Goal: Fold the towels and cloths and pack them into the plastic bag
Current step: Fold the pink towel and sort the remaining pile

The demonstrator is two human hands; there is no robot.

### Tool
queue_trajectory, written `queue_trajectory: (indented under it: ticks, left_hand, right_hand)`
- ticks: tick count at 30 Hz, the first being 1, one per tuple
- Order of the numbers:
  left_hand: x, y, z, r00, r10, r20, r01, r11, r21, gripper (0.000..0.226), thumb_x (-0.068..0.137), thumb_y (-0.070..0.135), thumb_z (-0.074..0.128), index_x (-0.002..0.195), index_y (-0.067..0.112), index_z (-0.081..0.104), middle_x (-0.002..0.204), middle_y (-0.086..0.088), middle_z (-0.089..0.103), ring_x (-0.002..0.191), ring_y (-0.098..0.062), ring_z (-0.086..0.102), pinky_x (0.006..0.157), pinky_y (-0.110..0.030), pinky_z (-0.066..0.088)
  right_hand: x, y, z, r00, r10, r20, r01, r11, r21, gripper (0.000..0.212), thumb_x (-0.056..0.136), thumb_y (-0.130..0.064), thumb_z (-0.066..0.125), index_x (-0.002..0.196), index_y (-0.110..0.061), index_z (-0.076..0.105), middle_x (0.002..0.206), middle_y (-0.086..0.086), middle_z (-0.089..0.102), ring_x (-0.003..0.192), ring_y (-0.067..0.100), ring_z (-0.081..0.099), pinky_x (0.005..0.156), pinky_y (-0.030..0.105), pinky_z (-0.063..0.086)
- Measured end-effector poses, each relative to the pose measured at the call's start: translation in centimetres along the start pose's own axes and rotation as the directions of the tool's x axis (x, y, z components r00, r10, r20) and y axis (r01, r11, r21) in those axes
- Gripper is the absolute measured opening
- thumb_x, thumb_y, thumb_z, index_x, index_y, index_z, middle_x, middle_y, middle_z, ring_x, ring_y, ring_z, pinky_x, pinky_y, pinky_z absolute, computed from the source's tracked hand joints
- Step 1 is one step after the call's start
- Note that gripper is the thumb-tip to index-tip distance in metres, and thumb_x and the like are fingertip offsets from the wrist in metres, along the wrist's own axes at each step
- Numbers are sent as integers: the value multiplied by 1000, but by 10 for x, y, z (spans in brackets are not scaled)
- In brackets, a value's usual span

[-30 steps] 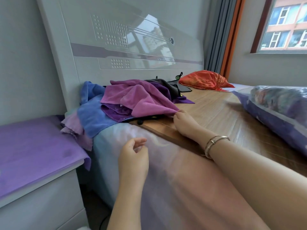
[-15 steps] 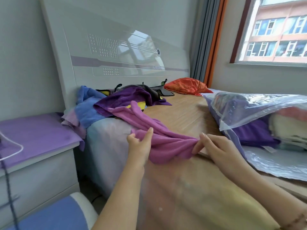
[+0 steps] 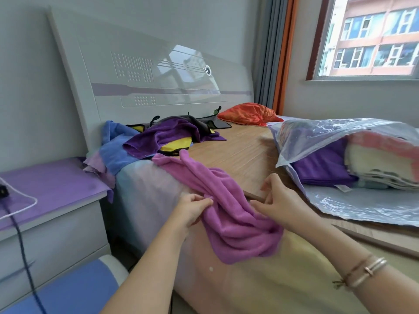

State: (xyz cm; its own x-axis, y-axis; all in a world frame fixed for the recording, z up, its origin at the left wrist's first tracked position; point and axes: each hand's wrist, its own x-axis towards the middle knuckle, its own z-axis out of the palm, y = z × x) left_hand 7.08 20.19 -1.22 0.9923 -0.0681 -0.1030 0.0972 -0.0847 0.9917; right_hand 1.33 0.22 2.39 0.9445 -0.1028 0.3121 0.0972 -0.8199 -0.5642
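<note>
We pinch the pink towel (image 3: 229,214) with our left hand (image 3: 192,211) and right hand (image 3: 280,206) at the bed (image 3: 238,152) edge; the bag (image 3: 340,155) lies at three o'clock.

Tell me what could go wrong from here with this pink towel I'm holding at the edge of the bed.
1. The pink towel is bunched between the left hand and right hand and hangs over the bed edge; a loose end could slip toward the floor.
2. Its far end lies beside the pile of cloths; pulling may drag some along.
3. The plastic bag lies close on the right, so spreading the towel could knock it.
</note>
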Motion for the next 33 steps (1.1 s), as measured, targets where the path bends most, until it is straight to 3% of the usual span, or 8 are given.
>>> queue_trajectory:
  ticks: [8, 14, 18, 22, 26, 28, 30, 33]
  left_hand:
    - [0, 6, 0, 991, 135, 1, -135, 990, 49, 36, 87, 10, 61, 58, 20, 40, 61, 3, 40, 59, -10, 33, 55, -24, 26]
    - [-9, 24, 10, 968, 222, 115, -189, 951, -243, 42, 86, -4, 53, 57, 20, 35, 55, 5, 38, 55, -8, 33, 54, -26, 27]
    - [-18, 40, 20, 984, 177, 34, -150, 906, -397, 38, 79, -18, 43, 65, 17, 42, 59, -1, 44, 55, -13, 39, 50, -24, 32]
    - [-39, 58, 18, 976, 143, 167, -70, 922, -381, 34, 80, -6, 40, 60, 18, 55, 64, -3, 53, 56, -15, 44, 49, -23, 34]
    - [-60, 71, 25, 898, -42, 437, 170, 951, -257, 39, 92, 41, 49, 100, 5, 62, 65, -5, 62, 47, -14, 54, 42, -21, 43]
    - [-67, 67, 40, 807, -141, 573, 233, 968, -89, 59, 92, 56, 48, 118, 4, 59, 81, -10, 73, 66, -17, 67, 60, -28, 55]
    - [-76, 60, 60, 760, -168, 628, 228, 974, -15, 61, 85, 53, 63, 128, 10, 57, 116, -14, 69, 98, -21, 66, 84, -36, 54]
    - [-82, 61, 75, 781, -66, 622, 194, 971, -140, 48, 79, 20, 74, 123, 9, 58, 111, -15, 66, 83, -19, 61, 68, -32, 54]
  right_hand:
    - [15, -5, 39, 982, -80, 171, 103, 986, -131, 59, 69, -58, 73, 111, -21, 55, 108, -2, 45, 100, 15, 50, 91, 30, 44]
    - [22, -23, 35, 993, -33, 112, 12, 984, 179, 11, 82, -21, 60, 72, -20, 55, 70, -5, 55, 68, 11, 52, 58, 25, 37]
    - [19, -26, -4, 964, 219, 152, -266, 752, 603, 22, 89, -14, 51, 68, -16, 56, 57, -2, 50, 53, 11, 47, 54, 24, 39]
    - [7, -24, -51, 933, 311, 181, -316, 467, 826, 28, 85, -26, 63, 106, -7, 64, 101, 15, 67, 94, 27, 65, 85, 39, 54]
    - [-20, -20, -91, 962, 247, 116, -212, 405, 890, 28, 89, -25, 59, 108, -4, 63, 104, 15, 65, 96, 24, 62, 88, 37, 51]
    - [-38, -18, -102, 971, 193, 142, -206, 366, 908, 28, 83, -23, 62, 106, -6, 64, 105, 18, 64, 100, 26, 59, 99, 43, 46]
    - [-48, -13, -109, 969, 190, 156, -212, 323, 922, 30, 78, -21, 65, 105, -8, 66, 105, 17, 65, 102, 27, 60, 103, 47, 42]
    - [-57, -5, -119, 949, 255, 185, -266, 335, 904, 29, 84, -23, 63, 109, -8, 66, 105, 17, 68, 100, 29, 63, 101, 48, 46]
